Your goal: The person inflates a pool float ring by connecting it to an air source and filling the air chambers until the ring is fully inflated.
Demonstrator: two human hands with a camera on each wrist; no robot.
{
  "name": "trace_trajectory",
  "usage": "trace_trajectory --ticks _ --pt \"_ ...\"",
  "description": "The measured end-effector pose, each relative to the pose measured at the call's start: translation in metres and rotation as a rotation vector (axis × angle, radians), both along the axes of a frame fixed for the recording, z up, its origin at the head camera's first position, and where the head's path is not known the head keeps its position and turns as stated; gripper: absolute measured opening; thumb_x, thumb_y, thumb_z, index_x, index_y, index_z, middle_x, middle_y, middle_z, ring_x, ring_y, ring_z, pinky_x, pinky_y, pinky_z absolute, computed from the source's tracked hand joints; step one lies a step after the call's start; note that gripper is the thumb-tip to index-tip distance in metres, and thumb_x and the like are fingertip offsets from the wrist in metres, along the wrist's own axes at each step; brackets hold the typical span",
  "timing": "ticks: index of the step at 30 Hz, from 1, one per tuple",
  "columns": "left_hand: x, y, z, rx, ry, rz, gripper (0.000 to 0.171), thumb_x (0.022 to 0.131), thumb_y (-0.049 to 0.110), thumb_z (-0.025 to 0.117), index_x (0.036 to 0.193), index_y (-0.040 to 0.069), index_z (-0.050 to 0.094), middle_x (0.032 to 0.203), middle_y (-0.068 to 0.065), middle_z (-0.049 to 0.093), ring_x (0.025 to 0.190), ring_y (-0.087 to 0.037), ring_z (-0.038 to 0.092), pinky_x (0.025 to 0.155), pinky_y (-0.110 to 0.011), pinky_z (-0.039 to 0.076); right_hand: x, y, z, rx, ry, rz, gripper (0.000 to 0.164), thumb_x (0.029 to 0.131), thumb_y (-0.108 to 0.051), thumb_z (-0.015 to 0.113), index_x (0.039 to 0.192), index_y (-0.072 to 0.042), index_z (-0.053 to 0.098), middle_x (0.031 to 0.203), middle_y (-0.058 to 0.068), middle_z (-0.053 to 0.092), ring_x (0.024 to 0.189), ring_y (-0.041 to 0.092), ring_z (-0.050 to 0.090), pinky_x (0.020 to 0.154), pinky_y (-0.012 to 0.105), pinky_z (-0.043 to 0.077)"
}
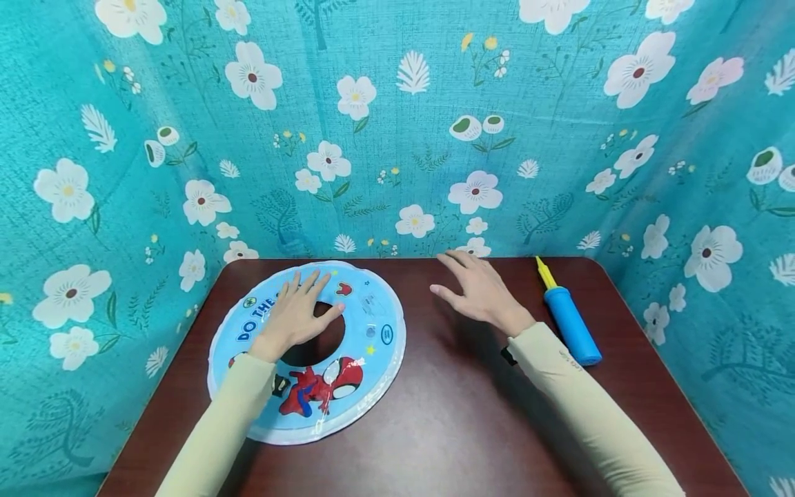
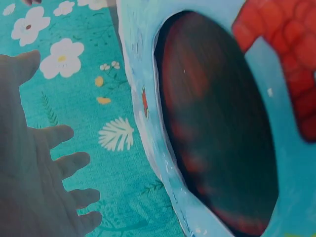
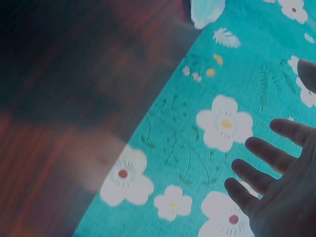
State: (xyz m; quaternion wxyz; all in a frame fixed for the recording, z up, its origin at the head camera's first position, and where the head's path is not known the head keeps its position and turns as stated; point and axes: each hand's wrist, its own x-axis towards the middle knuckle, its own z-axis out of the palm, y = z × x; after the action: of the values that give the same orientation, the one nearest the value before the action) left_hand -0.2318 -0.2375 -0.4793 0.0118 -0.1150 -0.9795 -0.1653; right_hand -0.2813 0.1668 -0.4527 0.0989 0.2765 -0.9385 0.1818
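Observation:
A round light-blue swim ring [image 1: 379, 297], printed with a red cartoon figure and lettering, lies on the left half of the table. My left hand [image 1: 297, 314] is over its centre hole, fingers spread and fairly straight. In the left wrist view that hand [image 2: 34, 153] shows a gap between its fingers and the swim ring [image 2: 291, 163]. My right hand [image 1: 481, 290] hovers over the table right of the ring, thumb apart, holding nothing. The right wrist view shows this hand [image 3: 276, 173] with its fingers extended. Nearest to it is a blue hand pump [image 1: 571, 324] with a yellow nozzle.
The dark reddish-brown table [image 1: 422, 414] has its far edge against a teal curtain [image 1: 385, 124] with white flowers. The curtain also hangs along the left and right sides. The pump lies near the table's right edge, beside my right sleeve [image 1: 577, 393].

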Motion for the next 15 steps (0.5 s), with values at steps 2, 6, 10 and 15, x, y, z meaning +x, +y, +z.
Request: trace_trajectory --ticks 2,6,10,15 --pt "0.003 0.002 -0.002 0.005 -0.011 -0.007 0.093 0.100 0.077 0.048 0.171 0.020 0.027 0.177 -0.015 0.023 0.165 -0.049 0.005 0.129 -0.069 0.006 0.002 -0.007 -0.003 -0.028 -0.017 0.006 0.074 0.103 -0.059 0.060 0.160 -0.013 0.049 0.161 0.016 0.049 0.150 0.039 0.046 0.122 0.064 0.035" --pt "0.006 0.008 -0.007 0.001 -0.024 -0.022 0.094 0.100 0.078 0.049 0.170 0.019 0.029 0.177 -0.015 0.025 0.164 -0.049 0.008 0.129 -0.069 0.008 0.004 -0.019 -0.009 -0.085 -0.064 0.012 0.071 0.105 -0.056 0.059 0.161 -0.013 0.048 0.161 0.014 0.051 0.150 0.037 0.047 0.122 0.062 0.037" --pt "0.008 0.017 -0.012 0.001 -0.027 -0.033 0.092 0.100 0.074 0.052 0.170 0.018 0.032 0.176 -0.016 0.028 0.163 -0.050 0.012 0.129 -0.069 0.010 0.006 -0.027 -0.012 -0.111 -0.077 0.018 0.067 0.106 -0.054 0.059 0.159 -0.014 0.050 0.159 0.013 0.053 0.147 0.036 0.050 0.120 0.061 0.040" --pt "0.009 0.028 -0.018 -0.016 -0.004 -0.058 0.091 0.099 0.072 0.055 0.168 0.015 0.036 0.174 -0.016 0.033 0.163 -0.050 0.014 0.128 -0.070 0.014 0.008 -0.038 -0.020 -0.126 -0.078 0.050 0.064 0.106 -0.052 0.059 0.156 -0.013 0.053 0.156 0.011 0.056 0.143 0.034 0.053 0.118 0.059 0.043"
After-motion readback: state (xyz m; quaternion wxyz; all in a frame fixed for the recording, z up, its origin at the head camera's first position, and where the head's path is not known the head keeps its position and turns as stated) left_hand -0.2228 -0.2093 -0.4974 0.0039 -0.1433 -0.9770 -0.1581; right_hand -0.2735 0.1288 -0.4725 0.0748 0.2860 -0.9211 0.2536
